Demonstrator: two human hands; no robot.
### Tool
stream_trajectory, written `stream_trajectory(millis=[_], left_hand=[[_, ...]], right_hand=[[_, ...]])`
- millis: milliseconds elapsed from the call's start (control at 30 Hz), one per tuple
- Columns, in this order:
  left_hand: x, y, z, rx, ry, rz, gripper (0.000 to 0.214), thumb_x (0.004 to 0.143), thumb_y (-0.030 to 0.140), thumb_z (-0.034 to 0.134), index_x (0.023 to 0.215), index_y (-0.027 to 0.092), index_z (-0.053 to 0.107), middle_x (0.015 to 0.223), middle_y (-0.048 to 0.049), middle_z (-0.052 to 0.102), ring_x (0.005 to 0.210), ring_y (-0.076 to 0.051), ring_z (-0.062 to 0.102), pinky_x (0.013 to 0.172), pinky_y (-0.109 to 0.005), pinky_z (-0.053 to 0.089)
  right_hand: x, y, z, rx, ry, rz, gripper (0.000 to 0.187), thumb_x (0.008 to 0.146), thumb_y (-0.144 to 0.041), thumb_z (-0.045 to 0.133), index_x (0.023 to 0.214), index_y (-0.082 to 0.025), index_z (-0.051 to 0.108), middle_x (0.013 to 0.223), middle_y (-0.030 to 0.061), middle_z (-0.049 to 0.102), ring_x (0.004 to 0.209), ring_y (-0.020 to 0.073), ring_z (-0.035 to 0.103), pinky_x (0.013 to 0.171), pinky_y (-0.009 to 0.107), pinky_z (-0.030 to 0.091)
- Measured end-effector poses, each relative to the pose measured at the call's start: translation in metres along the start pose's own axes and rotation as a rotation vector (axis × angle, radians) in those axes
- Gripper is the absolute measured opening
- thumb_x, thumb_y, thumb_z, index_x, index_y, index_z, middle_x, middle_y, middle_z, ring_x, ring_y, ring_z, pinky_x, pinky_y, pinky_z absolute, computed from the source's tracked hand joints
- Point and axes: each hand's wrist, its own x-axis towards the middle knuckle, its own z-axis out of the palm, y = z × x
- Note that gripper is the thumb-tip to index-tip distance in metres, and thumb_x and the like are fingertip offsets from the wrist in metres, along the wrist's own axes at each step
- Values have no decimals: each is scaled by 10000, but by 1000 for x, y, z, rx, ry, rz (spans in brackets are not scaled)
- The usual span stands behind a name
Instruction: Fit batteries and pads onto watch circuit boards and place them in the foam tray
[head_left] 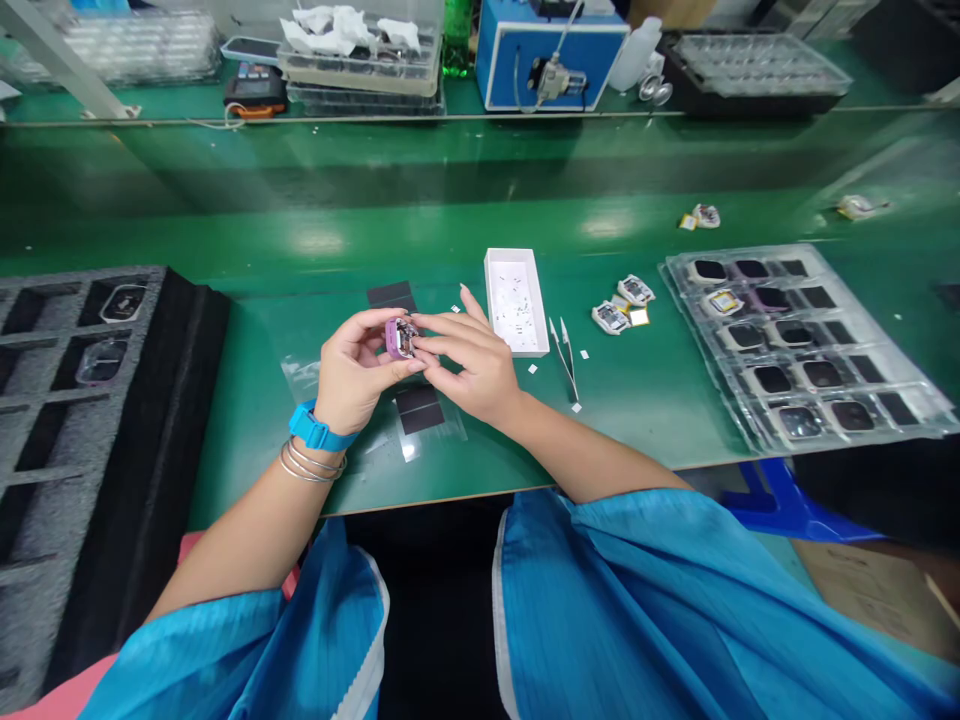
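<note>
Between my hands is a small purple smartwatch case (393, 340), tilted so its exposed inner parts face right. My left hand (351, 362) grips the case by its edges, thumb below and fingers behind. My right hand (474, 362) has its fingertips against the exposed electronics; whether they pinch a small part cannot be made out. Beneath the hands lie dark rectangular sheets (420, 410) on clear film. A white box (517, 300) with tiny pieces in it stands just beyond my right hand. Metal tweezers (566, 360) rest to its right.
A clear tray (821, 330) of watch cases lies at the right. Loose watch modules (611, 317) with yellow-edged batteries are nearer. Black foam (139, 420) with compartments stands at the left. A shelf at the back carries a blue machine (517, 60) and plastic boxes (360, 70).
</note>
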Motion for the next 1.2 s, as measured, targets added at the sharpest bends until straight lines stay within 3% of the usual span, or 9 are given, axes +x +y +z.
stream_trajectory(millis=[267, 467, 567, 667, 767, 833, 933, 1067, 1200], left_hand=[[-1, 0, 3, 22, 20, -4, 625, 515, 423, 929, 1057, 245, 674, 1025, -37, 689, 976, -204, 674, 850, -318, 575], [1, 4, 7, -134, 19, -99, 635, 552, 390, 918, 1074, 273, 575, 1024, -18, 687, 956, -205, 706, 857, -331, 581], [3, 5, 6, -180, 1, -149, 660, 527, 405, 924, 1054, 271, 550, 1029, -22, 691, 942, -212, 715, 830, -330, 592], [3, 6, 4, -222, -54, -181, 661, 542, 397, 918, 1070, 280, 537, 1043, -22, 693, 967, -226, 711, 795, -332, 601], [2, 8, 3, -256, -105, -195, 624, 590, 393, 896, 1084, 292, 529, 1050, -18, 691, 988, -233, 707, 795, -349, 602], [2, 8, 4, -261, -109, -187, 619, 584, 385, 901, 1070, 286, 531, 1030, -17, 693, 978, -227, 710, 819, -350, 596], [2, 6, 7, -233, -81, -162, 646, 539, 376, 925, 1045, 271, 538, 1003, -16, 693, 944, -203, 708, 837, -322, 581], [2, 3, 7, -153, -45, -90, 662, 524, 394, 931, 1040, 264, 536, 999, -18, 688, 946, -186, 698, 848, -299, 560], [1, 1, 6, -96, -25, -58, 649, 529, 409, 927, 1026, 260, 538, 995, -17, 682, 962, -187, 691, 859, -301, 553]], right_hand=[[1, -3, 3, -77, 37, -21, 154, 874, -182, 569, 761, -245, 653, 1040, 14, 761, 917, 191, 715, 1173, 573, 360], [19, 10, -38, -186, 172, 145, 136, 842, -172, 559, 741, -243, 617, 895, -3, 748, 867, 197, 711, 1117, 543, 411], [25, 25, -58, -245, 135, 284, 166, 866, -200, 514, 770, -239, 643, 855, 10, 726, 877, 215, 697, 999, 490, 497], [24, 38, -64, -277, 34, 300, 141, 826, -168, 558, 771, -232, 671, 852, 18, 731, 878, 233, 691, 979, 481, 490], [21, 40, -63, -284, -56, 332, 130, 804, -145, 597, 770, -219, 699, 854, 37, 747, 874, 251, 697, 973, 495, 482], [20, 31, -56, -147, -80, 329, 98, 837, -196, 616, 820, -214, 711, 881, 44, 754, 879, 235, 702, 908, 437, 527], [16, 7, -39, 46, -102, 199, 88, 868, -263, 633, 892, -224, 709, 954, 30, 759, 913, 196, 706, 942, 396, 531], [8, -12, -18, -72, -38, 2, 104, 869, -206, 612, 836, -245, 703, 970, 13, 759, 893, 189, 701, 1085, 476, 433], [3, -10, -12, -136, -45, -29, 137, 882, -189, 583, 833, -257, 692, 981, 5, 751, 890, 199, 683, 1151, 541, 359]])
